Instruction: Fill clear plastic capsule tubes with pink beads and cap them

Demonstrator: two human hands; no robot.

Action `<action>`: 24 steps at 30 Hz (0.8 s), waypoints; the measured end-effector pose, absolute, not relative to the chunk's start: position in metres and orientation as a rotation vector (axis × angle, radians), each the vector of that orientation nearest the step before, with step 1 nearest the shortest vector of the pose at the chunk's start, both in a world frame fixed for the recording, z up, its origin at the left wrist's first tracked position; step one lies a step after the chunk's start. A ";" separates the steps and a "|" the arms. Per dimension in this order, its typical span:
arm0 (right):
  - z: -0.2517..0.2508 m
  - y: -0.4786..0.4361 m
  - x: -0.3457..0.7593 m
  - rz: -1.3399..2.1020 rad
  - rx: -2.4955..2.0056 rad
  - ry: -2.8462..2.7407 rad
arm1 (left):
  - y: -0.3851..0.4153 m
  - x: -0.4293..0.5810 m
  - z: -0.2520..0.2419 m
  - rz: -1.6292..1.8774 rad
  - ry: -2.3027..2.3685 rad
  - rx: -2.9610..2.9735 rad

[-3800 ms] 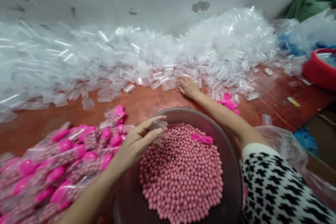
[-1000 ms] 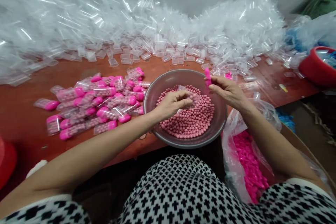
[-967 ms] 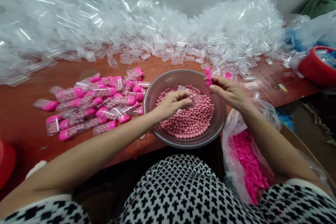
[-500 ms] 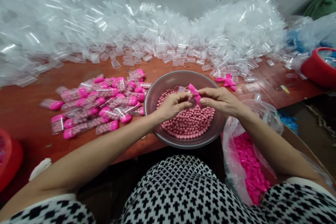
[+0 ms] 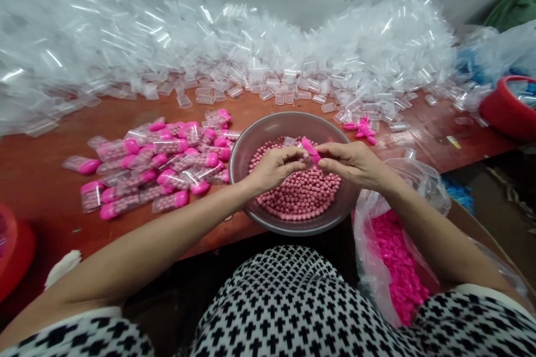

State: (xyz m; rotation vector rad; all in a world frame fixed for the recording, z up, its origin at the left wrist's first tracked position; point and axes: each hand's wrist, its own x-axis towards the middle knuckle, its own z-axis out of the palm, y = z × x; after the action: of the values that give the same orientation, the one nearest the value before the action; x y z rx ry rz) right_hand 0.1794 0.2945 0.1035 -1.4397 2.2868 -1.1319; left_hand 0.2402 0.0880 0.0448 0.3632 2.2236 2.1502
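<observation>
Over a grey bowl point(image 5: 239, 192) of pink beads point(image 5: 299, 206), both of my hands meet. My left hand point(image 5: 276, 168) is closed around a small clear plastic case, mostly hidden by the fingers. Between the thumb and fingers of my right hand point(image 5: 354, 165) is a bright pink cap point(image 5: 310, 150), held against the end of the case. Another clear piece point(image 5: 288, 142) shows just behind my left fingers.
Filled cases with pink caps point(image 5: 171, 162) lie heaped left of the bowl. Empty clear cases point(image 5: 259, 50) form a long pile along the wall. Several loose pink caps point(image 5: 363, 129) lie right of the bowl. A plastic bag point(image 5: 364, 245) of pink caps is at lower right. Red tubs point(image 5: 502, 109) flank the table.
The two pink pieces seen at my fingertips before now appear as one tilted pink cap lined up at the case. Both hands stay over the bowl, nearly in place.
</observation>
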 end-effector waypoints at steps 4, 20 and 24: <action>0.099 0.295 0.173 -1.259 -1.428 2.400 | 0.088 0.242 0.045 2.172 2.215 0.335; 0.080 0.286 0.191 -0.694 -1.775 2.715 | 0.090 0.256 0.055 1.969 2.641 0.395; 0.075 0.285 0.199 -0.576 -1.816 2.783 | 0.090 0.257 0.052 1.822 2.773 0.465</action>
State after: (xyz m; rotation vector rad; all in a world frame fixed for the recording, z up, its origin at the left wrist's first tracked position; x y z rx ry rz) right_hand 0.1989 0.2851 0.0747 -1.8161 2.7835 -0.5761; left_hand 0.2566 0.0900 0.0517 0.4654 2.7734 1.8225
